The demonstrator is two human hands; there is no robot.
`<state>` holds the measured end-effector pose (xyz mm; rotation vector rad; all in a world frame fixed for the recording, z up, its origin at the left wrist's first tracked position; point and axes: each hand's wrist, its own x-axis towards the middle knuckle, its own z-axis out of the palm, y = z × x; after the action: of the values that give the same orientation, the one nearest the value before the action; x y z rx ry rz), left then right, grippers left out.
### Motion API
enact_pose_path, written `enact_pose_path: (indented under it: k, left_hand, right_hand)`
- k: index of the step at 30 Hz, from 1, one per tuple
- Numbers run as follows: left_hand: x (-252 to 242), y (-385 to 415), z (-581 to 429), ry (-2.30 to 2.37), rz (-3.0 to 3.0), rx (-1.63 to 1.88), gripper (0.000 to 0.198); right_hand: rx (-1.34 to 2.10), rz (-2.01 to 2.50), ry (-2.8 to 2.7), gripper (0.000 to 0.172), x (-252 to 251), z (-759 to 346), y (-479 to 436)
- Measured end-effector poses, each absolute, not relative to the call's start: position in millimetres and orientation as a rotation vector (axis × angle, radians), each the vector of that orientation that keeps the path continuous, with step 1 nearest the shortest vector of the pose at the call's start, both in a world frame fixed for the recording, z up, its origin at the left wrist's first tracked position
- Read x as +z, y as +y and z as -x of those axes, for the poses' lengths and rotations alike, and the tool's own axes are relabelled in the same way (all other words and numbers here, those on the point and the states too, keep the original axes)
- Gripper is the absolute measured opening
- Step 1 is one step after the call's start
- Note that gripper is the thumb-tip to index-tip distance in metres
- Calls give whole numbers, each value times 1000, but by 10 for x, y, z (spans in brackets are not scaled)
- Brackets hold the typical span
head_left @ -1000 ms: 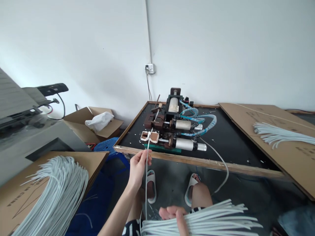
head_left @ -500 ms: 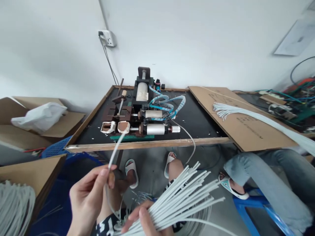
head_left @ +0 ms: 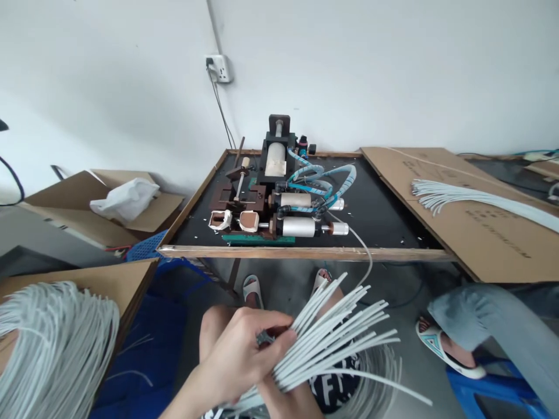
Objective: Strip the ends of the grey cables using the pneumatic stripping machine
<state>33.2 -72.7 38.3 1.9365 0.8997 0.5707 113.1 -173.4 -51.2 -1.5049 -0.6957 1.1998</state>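
Note:
A bundle of thin white cables point(head_left: 336, 340) fans out above my lap, its cut ends pointing up and to the right. My right hand point(head_left: 290, 401) is wrapped around the lower part of the bundle from beneath. Across its left edge reaches my left hand point(head_left: 247, 343), thumb and forefinger pinched at a white cable there. A small dark grey piece point(head_left: 264, 337) shows in the gap between those fingers; its kind is unclear. Beyond my hands, a pneumatic machine point(head_left: 279, 203) with silver cylinders and two taped jaws stands on the black table point(head_left: 375, 215).
More white cables point(head_left: 65, 331) hang over a cardboard box at the lower left. On the right, another cable bundle point(head_left: 484, 201) rests on a flat cardboard sheet point(head_left: 493, 250). A person's leg point(head_left: 493, 326) and a blue stool point(head_left: 489, 390) are at the lower right.
My left hand has moved right and down from the single cable near the jaws to the bundle. That cable no longer reaches the jaws. The view has turned left.

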Motion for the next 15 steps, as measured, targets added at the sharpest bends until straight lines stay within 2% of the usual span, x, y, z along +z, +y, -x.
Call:
enact_pose_path:
  k: [4,10,12,15]
  left_hand:
    - [297,-667,-438,999,-1972,551,37]
    - [66,-632,-492,1123,-1503,663,38]
    - [13,-635,-473,1123,-1348,798,36]
    - [9,-560,-369,1228,-1291,1203,30]
  right_hand:
    - [1225,1455,-728,32,-599,-1169,-1631]
    - [1345,1448,-513,50,-594,-1309,-1520]
    - [1371,1349,-502,53,-554,-1318,-1500]
    - [1453,1135,-348,53,-502,-1302,-1486]
